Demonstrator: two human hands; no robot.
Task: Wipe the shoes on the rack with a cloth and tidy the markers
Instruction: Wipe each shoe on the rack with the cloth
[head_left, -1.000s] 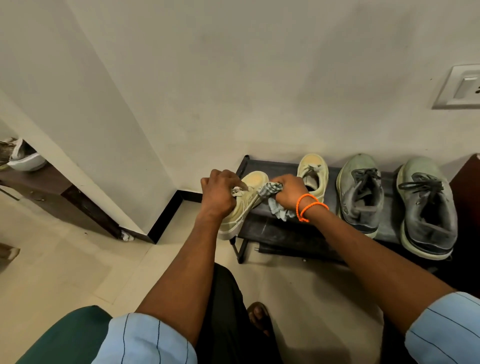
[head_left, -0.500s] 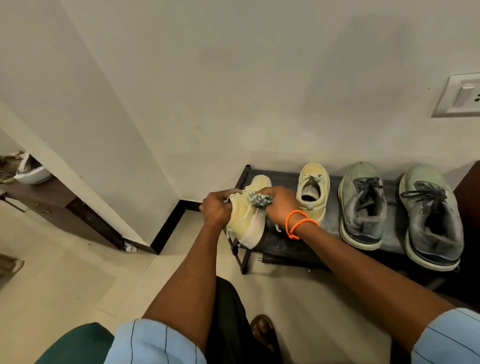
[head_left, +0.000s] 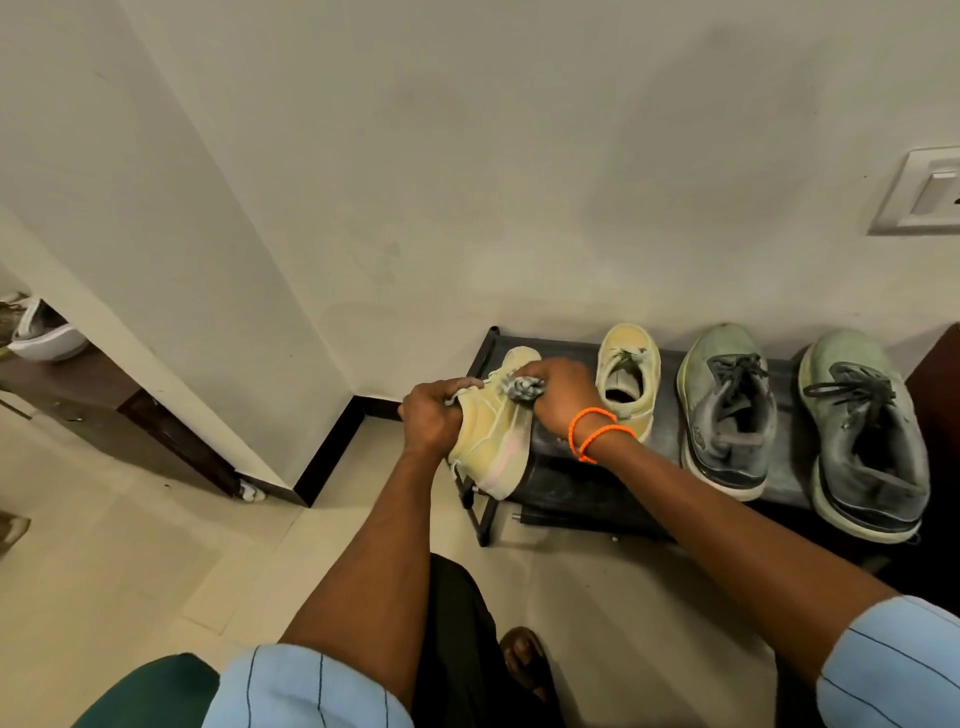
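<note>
My left hand (head_left: 431, 418) grips a pale yellow shoe (head_left: 493, 441) by its opening, holding it tilted on its side at the left end of the black shoe rack (head_left: 582, 483). My right hand (head_left: 558, 397), with orange bands at the wrist, clutches a bunched grey cloth (head_left: 523, 387) and presses it against the shoe's upper side. The matching yellow shoe (head_left: 628, 379) stands on the rack just to the right. Two grey-green sneakers (head_left: 727, 410) (head_left: 862, 436) stand further right. No markers are in view.
The rack stands against a white wall; a wall corner with black skirting (head_left: 327, 457) lies to its left. A dark wooden shelf (head_left: 104, 405) with a white helmet (head_left: 47, 335) is at far left. A wall switch plate (head_left: 924, 192) is upper right. My sandalled foot (head_left: 524, 660) rests on the tiled floor.
The yellow shoe has turned from flat to tilted on its side in my left hand, and my right hand with the cloth has moved up onto the shoe's upper side.
</note>
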